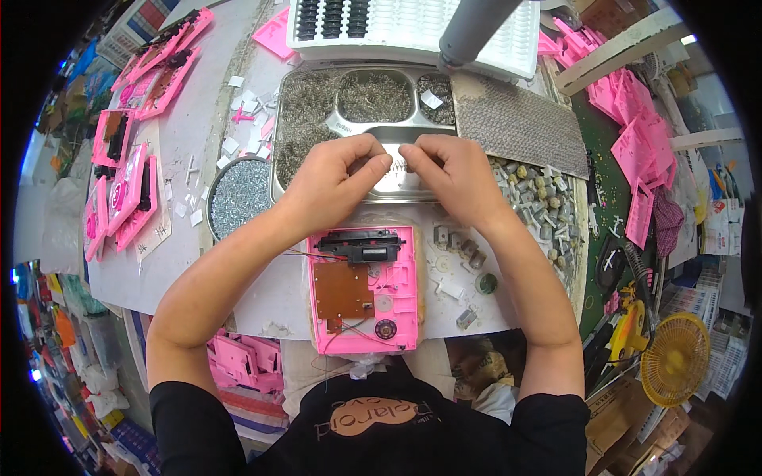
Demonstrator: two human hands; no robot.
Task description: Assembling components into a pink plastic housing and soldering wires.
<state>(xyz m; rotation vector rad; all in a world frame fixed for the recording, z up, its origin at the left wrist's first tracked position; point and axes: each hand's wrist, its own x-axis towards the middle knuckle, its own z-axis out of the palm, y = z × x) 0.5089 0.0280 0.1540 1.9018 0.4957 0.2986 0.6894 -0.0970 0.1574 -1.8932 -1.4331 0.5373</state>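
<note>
Both my hands hover close together over the compartmented metal tray (389,127), fingertips nearly meeting. My left hand (337,176) is closed in a thumb-and-finger pinch, and so is my right hand (459,168); whatever they pinch is too small to make out. Several tiny dark springs lie on the tray's shiny floor between them. Masses of fine metal springs (305,103) fill the other compartments. Below my hands, nearest me, lies an open pink plastic housing (405,309) holding a brown circuit board (341,289), a black mechanism (373,246), a round speaker (386,328) and loose wires.
Left of the tray stands a bowl of small screws (240,198). Metal motor-like parts (540,206) are heaped at right, beside a textured mat (516,119). A white rack (413,36) and grey pole (476,32) stand behind. Pink assemblies (131,190) line the left.
</note>
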